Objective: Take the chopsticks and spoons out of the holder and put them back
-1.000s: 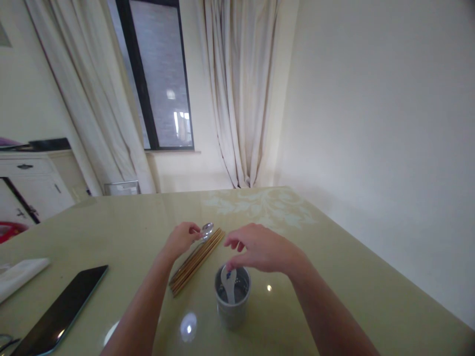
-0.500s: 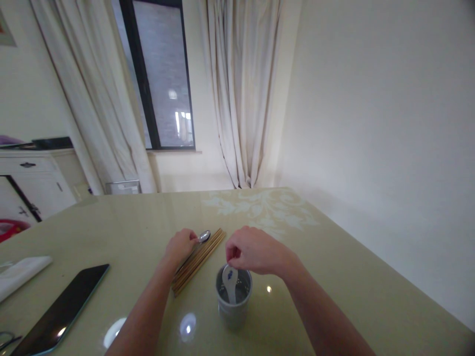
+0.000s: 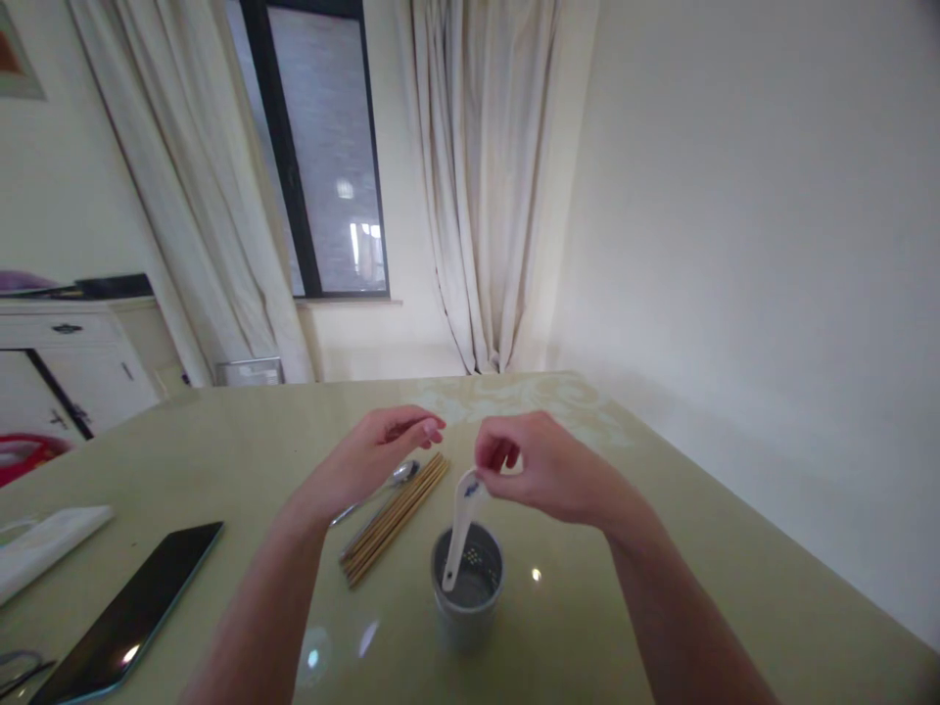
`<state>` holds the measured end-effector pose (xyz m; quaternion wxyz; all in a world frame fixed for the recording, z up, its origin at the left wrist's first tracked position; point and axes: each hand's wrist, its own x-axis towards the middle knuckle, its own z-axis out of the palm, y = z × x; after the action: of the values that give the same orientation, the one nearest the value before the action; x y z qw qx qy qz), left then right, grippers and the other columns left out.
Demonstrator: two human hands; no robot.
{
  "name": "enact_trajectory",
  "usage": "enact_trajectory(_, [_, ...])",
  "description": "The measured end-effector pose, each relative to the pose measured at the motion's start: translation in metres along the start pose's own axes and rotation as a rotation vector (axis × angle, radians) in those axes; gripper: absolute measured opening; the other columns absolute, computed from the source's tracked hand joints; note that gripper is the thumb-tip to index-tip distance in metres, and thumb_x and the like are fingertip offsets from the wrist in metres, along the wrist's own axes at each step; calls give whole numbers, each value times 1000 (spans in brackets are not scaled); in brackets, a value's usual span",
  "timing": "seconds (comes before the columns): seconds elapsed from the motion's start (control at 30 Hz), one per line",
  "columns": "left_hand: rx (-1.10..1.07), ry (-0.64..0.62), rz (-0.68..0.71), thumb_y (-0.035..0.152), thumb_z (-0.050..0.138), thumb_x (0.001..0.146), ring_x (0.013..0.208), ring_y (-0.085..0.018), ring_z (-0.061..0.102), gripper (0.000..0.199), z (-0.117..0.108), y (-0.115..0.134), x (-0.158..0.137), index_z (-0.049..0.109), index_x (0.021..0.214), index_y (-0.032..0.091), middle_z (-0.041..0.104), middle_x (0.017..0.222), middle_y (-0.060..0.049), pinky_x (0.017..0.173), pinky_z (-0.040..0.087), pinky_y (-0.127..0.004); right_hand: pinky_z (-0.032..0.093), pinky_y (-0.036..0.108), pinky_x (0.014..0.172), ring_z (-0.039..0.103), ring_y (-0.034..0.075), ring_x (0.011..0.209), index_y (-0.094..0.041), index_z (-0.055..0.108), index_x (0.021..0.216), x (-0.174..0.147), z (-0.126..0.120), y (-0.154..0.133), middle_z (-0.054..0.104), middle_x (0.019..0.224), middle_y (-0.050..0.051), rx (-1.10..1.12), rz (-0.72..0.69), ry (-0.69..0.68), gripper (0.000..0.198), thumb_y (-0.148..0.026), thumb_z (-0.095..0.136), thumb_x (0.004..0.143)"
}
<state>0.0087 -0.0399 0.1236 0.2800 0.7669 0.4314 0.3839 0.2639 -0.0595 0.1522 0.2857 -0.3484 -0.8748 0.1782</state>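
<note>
Right hand (image 3: 493,472) pinches white spoon (image 3: 461,521) at gray cup's (image 3: 468,617) mouth, tabletop's (image 3: 573,627) near side, fingertip-only grip could slip; left hand (image 3: 378,450) half-open, empty.

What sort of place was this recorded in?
Probably a home dining room: chopsticks lie on a glossy table, and long curtains flank the window beyond it.

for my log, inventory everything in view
white spoon: 1, white, right hand
cup: 1, grey, table
chopsticks: several, brown, left of cup
metal spoon: at least 1, silver, by chopsticks
slab: 1, black, left
flat object: 1, white, far left
table: 1, green, foreground
window: 1, black frame, back
curtains: 2, cream, beside window
cabinet: 1, white, left
red object: 1, red, left
picture: 1, orange, left
left hand: 1, near chopsticks
right hand: 1, above cup
</note>
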Motion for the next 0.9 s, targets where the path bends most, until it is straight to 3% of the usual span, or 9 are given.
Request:
enact_trajectory(0.07, [-47,-82,38,51,57,101,94,-21,72,37,4,28,-6,79,102,21,81,101,-4,84,57,-32,49,23,64,66,13,66,-19,70,82,-1,-9,0,73,73,-3,76,-4,236,8,-13,74,84])
enact_trajectory(0.13, [-65,-71,42,45,63,99,92,-20,73,28,10,45,-9,78,104,22,81,101,-4,80,57,-30,52,23,63,67,13,65,-19,68,82,0,-9,-1,72,73,-2,122,-6,410,8,-15,75,84])
enact_trajectory(0.27, [-42,61,23,39,65,95,82,-18,71,23,19,41,-3,77,104,21,80,91,-3,72,54,-28,54,24,62,68,14,64,-19,67,80,9,7,-3,73,72,-1,194,8,534,11,-19,77,85])
enact_trajectory(0.4, [87,109,-28,37,61,94,83,-19,71,25,13,-9,10,77,100,19,80,91,-3,74,54,-28,55,24,63,72,16,70,-20,68,92,15,20,-5,76,79,1,237,45,542,13,-31,75,93])
enact_trajectory(0.5, [328,225,-316,32,60,93,86,-19,74,23,5,-61,15,78,99,19,82,94,-3,79,55,-27,55,25,63,72,17,75,-20,69,101,4,31,-1,76,85,3,220,62,506,19,-38,73,96])
enact_trajectory(0.63, [456,282,-520,22,60,90,92,-27,77,22,0,-118,10,80,95,15,84,99,-13,79,54,-33,54,28,71,70,18,81,-21,70,102,-34,66,24,75,91,5,225,79,499,25,-44,62,104])
enact_trajectory(0.77, [521,280,-622,22,63,89,98,-29,78,18,1,-148,-1,81,93,19,85,101,-11,79,53,-33,52,31,73,67,19,78,-20,71,96,-70,109,63,72,85,5,314,188,511,37,-52,54,107])
enact_trajectory(0.9, [555,272,-678,22,64,90,98,-27,79,15,4,-165,-6,79,95,21,85,100,-9,78,54,-31,50,31,65,63,19,69,-20,71,94,-73,131,85,69,79,5,552,330,489,52,-66,50,104])
